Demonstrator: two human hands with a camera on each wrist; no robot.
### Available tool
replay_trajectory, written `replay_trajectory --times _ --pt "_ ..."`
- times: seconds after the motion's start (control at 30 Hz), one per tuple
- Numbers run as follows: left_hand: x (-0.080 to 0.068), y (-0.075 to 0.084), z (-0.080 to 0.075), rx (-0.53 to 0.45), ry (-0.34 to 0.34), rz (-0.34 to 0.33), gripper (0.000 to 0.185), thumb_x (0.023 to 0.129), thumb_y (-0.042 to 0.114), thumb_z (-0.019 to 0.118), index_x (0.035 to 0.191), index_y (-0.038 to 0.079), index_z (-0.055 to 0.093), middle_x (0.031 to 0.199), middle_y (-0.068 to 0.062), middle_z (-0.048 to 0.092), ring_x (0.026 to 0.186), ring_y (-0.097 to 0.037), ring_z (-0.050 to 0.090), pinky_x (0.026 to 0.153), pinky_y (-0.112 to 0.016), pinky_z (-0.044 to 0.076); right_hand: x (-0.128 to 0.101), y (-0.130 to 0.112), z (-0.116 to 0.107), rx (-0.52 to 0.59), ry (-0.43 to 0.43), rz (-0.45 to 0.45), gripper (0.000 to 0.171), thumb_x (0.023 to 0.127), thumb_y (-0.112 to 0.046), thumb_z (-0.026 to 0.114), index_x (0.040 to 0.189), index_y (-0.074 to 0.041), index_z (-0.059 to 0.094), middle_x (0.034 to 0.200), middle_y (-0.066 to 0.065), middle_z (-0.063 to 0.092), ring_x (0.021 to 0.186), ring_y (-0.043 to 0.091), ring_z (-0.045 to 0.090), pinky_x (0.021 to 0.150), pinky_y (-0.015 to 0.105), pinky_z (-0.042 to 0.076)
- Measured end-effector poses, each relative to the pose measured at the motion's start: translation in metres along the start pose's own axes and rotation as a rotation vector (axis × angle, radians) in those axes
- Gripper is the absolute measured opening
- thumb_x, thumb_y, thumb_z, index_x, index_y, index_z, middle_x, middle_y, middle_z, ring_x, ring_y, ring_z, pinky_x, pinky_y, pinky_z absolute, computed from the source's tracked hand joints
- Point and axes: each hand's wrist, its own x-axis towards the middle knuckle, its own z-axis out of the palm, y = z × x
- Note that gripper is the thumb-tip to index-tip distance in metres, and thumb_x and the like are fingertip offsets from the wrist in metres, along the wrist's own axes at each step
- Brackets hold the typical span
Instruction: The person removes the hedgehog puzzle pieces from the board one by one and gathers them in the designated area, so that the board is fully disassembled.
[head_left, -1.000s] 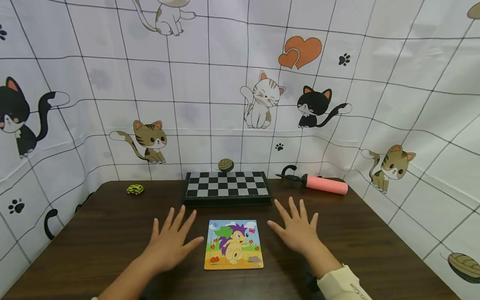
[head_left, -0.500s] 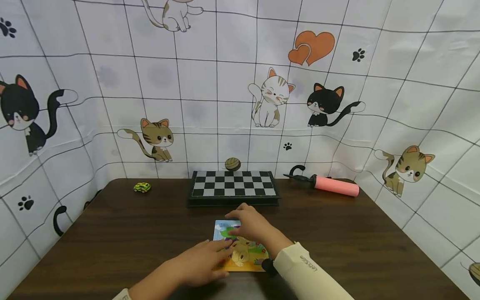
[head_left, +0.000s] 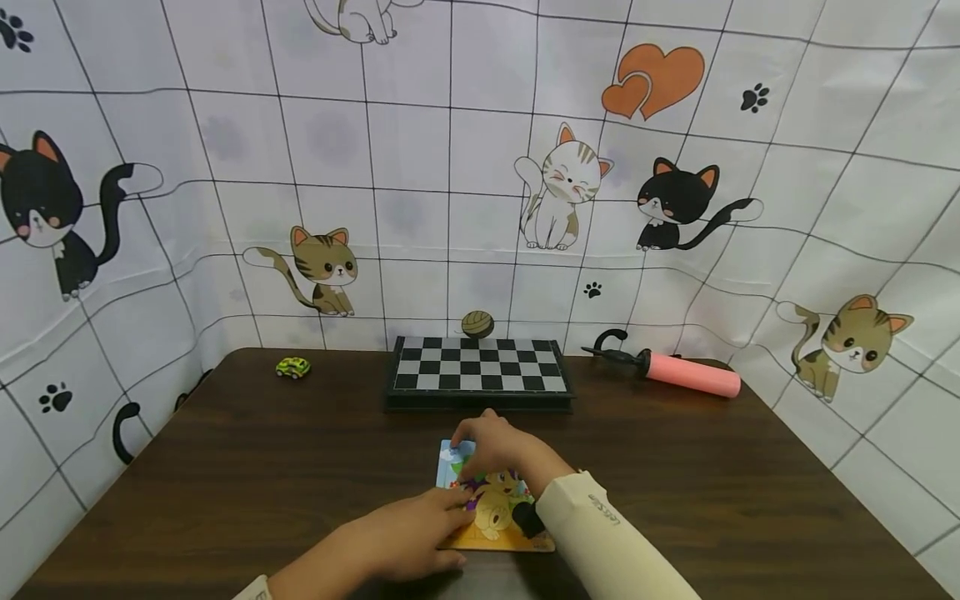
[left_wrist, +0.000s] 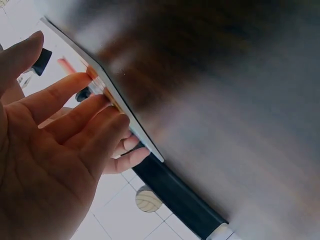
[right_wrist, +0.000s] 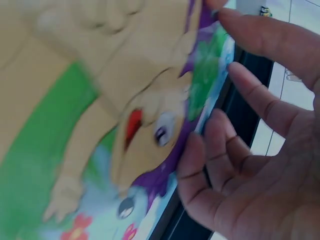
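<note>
A square picture puzzle (head_left: 495,533) with a purple-haired hedgehog lies on the dark wooden table, partly covered by both hands. From the left, my left hand (head_left: 412,533) reaches over with extended fingers resting on its left side; the left wrist view shows those fingertips against the pale-edged puzzle (left_wrist: 120,100). My right hand (head_left: 498,450) arches over the upper part, fingers loosely bent. In the right wrist view, the thumb and fingertips of that right hand (right_wrist: 265,150) touch the puzzle (right_wrist: 100,130) along its far border. Neither hand plainly grips it.
Behind the puzzle stands a black-framed checkered board (head_left: 480,375). A small yellow-green toy car (head_left: 292,367) is at the back left. A pink hand pump (head_left: 690,375) with a black nozzle lies at the back right. A cat-print curtain (head_left: 420,167) hangs around the table.
Both hands have come in from either side of the puzzle and now touch it; the right hand arches over its upper part. The head view has shifted slightly.
</note>
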Motion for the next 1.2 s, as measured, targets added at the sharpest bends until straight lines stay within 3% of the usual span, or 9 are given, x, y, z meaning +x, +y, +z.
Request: replay_trajectory --times 0.07,0.17,0.3,0.4,0.53,0.73,0.87,1.0,1.2 --pt "-0.001 0.002 -0.003 0.003 0.005 0.000 0.057 0.095 0.044 0.064 0.143 0.013 0.055 0.154 -0.004 0.041 0.139 -0.023 0.041 0.107 -0.040 0.043 0.001 -0.003 -0.001 -0.004 -0.004 0.015 0.036 0.075 -0.021 0.087 0.106 -0.022 0.069 0.114 0.009 0.048 0.104 0.029 0.047 0.081 0.045 0.049" --pt "0.007 -0.014 0.012 -0.007 0.017 0.031 0.060 0.095 0.051 0.060 0.144 0.016 0.053 0.155 -0.002 0.039 0.140 -0.024 0.040 0.107 -0.042 0.044 0.003 -0.007 -0.002 -0.014 -0.014 0.030 0.037 0.075 -0.020 0.087 0.105 -0.021 0.067 0.116 0.010 0.048 0.107 0.031 0.045 0.081 0.046 0.047" --pt "0.012 -0.024 0.019 -0.015 0.012 0.058 0.062 0.096 0.054 0.057 0.146 0.017 0.051 0.156 -0.002 0.038 0.140 -0.025 0.039 0.106 -0.044 0.044 0.004 -0.009 -0.002 -0.011 0.000 0.021 0.039 0.073 -0.017 0.088 0.103 -0.019 0.063 0.116 0.009 0.049 0.107 0.031 0.046 0.080 0.045 0.047" --pt "0.004 -0.010 0.006 -0.029 -0.003 0.030 0.059 0.096 0.048 0.062 0.145 0.015 0.053 0.155 -0.003 0.039 0.140 -0.026 0.039 0.107 -0.044 0.043 0.004 -0.007 0.000 0.022 0.036 0.011 0.036 0.073 -0.012 0.087 0.101 -0.016 0.064 0.111 0.007 0.052 0.103 0.029 0.051 0.082 0.043 0.050" --pt "0.002 -0.006 0.003 -0.029 0.007 0.018 0.059 0.095 0.047 0.064 0.143 0.015 0.055 0.154 -0.003 0.041 0.141 -0.026 0.039 0.108 -0.044 0.042 0.003 -0.006 0.001 0.087 0.103 -0.001 0.025 0.079 -0.006 0.081 0.098 -0.012 0.066 0.104 0.004 0.061 0.100 0.025 0.059 0.087 0.041 0.052" --pt "0.005 -0.012 0.008 -0.024 0.013 0.034 0.058 0.095 0.046 0.064 0.142 0.013 0.056 0.154 -0.006 0.041 0.140 -0.028 0.040 0.108 -0.045 0.042 -0.001 -0.002 -0.003 0.265 0.166 -0.017 0.008 0.092 -0.004 0.067 0.097 -0.008 0.071 0.094 0.002 0.066 0.084 0.018 0.061 0.074 0.034 0.054" --pt "0.004 -0.003 0.001 -0.039 0.001 -0.005 0.055 0.095 0.042 0.065 0.141 0.014 0.057 0.154 -0.004 0.042 0.141 -0.024 0.039 0.110 -0.041 0.040 -0.006 0.016 -0.011 0.438 0.164 0.022 0.011 0.096 -0.005 0.063 0.098 -0.005 0.074 0.094 0.003 0.067 0.082 0.016 0.061 0.072 0.033 0.057" --pt "0.004 0.001 -0.004 -0.047 -0.014 -0.026 0.054 0.095 0.040 0.066 0.141 0.014 0.057 0.153 -0.005 0.043 0.141 -0.023 0.038 0.111 -0.040 0.038 -0.015 0.049 -0.029 0.571 0.182 0.146 0.014 0.097 -0.006 0.061 0.102 -0.002 0.074 0.098 0.008 0.067 0.081 0.017 0.062 0.072 0.033 0.059" --pt "0.004 0.001 -0.007 -0.077 -0.060 -0.064 0.051 0.095 0.041 0.064 0.139 0.018 0.059 0.153 -0.002 0.043 0.141 -0.022 0.038 0.112 -0.043 0.037 -0.040 0.108 -0.054 0.448 0.213 0.308 0.018 0.096 -0.002 0.058 0.103 0.002 0.074 0.104 0.012 0.066 0.089 0.022 0.059 0.077 0.039 0.059"
